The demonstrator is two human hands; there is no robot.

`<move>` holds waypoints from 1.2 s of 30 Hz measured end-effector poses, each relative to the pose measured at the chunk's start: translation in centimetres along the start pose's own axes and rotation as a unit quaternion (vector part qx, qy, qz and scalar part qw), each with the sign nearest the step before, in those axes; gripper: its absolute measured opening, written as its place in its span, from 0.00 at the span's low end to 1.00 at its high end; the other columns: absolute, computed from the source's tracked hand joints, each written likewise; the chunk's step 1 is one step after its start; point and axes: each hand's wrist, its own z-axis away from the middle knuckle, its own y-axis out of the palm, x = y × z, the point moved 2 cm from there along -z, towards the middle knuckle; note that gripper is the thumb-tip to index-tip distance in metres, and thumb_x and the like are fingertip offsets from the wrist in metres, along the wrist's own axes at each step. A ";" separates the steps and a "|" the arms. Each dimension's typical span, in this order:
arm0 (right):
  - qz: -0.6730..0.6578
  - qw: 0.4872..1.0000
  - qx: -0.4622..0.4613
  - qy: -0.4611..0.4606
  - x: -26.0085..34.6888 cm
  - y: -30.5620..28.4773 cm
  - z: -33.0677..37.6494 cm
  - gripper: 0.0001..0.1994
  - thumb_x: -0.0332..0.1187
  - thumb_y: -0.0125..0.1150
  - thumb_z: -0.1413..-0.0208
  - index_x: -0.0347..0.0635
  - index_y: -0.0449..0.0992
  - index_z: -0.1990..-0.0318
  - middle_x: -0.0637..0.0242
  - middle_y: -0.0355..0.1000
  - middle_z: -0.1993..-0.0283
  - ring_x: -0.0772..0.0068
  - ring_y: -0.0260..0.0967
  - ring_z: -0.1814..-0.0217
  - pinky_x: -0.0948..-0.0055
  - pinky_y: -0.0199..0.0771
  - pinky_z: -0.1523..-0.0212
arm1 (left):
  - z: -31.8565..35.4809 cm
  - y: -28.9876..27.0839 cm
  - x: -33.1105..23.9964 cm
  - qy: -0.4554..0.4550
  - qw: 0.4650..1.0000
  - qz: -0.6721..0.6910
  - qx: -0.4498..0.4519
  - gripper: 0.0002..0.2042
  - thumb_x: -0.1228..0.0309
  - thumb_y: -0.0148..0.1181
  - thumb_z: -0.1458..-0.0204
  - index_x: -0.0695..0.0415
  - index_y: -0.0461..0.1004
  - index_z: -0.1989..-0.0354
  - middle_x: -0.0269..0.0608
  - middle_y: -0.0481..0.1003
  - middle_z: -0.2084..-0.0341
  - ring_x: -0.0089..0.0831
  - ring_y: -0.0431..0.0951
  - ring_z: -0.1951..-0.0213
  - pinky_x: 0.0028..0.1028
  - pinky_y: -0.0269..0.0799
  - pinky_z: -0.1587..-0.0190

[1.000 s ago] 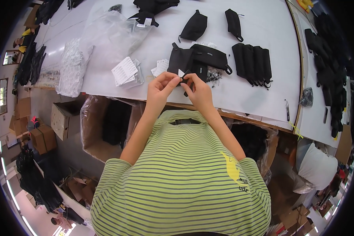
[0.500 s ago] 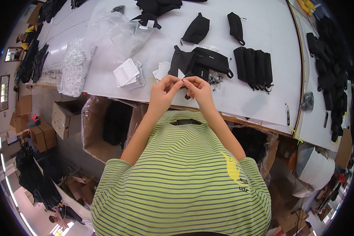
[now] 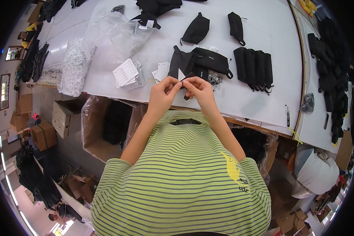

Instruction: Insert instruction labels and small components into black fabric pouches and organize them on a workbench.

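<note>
My left hand [image 3: 164,89] and my right hand [image 3: 200,89] meet at the table's near edge, thumbs and forefingers pinched together. A small tag [image 3: 181,74], with a white and a dark part showing, sticks up between the fingertips. Whatever else the fingers pinch is too small to make out. Just beyond lie a black fabric pouch [image 3: 179,59] and another black pouch [image 3: 213,59] with a loop at its end. A tangle of dark tag strings [image 3: 215,78] sits right of my right hand. Left of my hands are white printed cards [image 3: 161,70].
A bigger card stack [image 3: 126,74], a clear plastic bag [image 3: 120,33] and a bundle of white labels [image 3: 75,67] lie to the left. Several black pouches [image 3: 253,69] stand in a row at the right, with a thin dark tool [image 3: 288,115] nearer the edge. Open cartons [image 3: 92,133] sit below.
My hands stay almost in place, with only a slight shift of the fingers. The dark part of the tag shows a little more above my right fingertips.
</note>
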 end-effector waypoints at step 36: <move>-0.308 0.908 0.259 -0.115 11.1 1.8 6.3 0.11 0.37 0.61 0.45 0.41 0.67 0.68 0.61 0.71 0.72 0.68 0.70 0.70 0.74 0.71 0.73 | -0.9 -3.4 -0.1 -0.045 0.922 0.111 0.368 0.12 0.77 0.63 0.56 0.61 0.74 0.61 0.36 0.76 0.64 0.21 0.73 0.59 0.23 0.67 0.55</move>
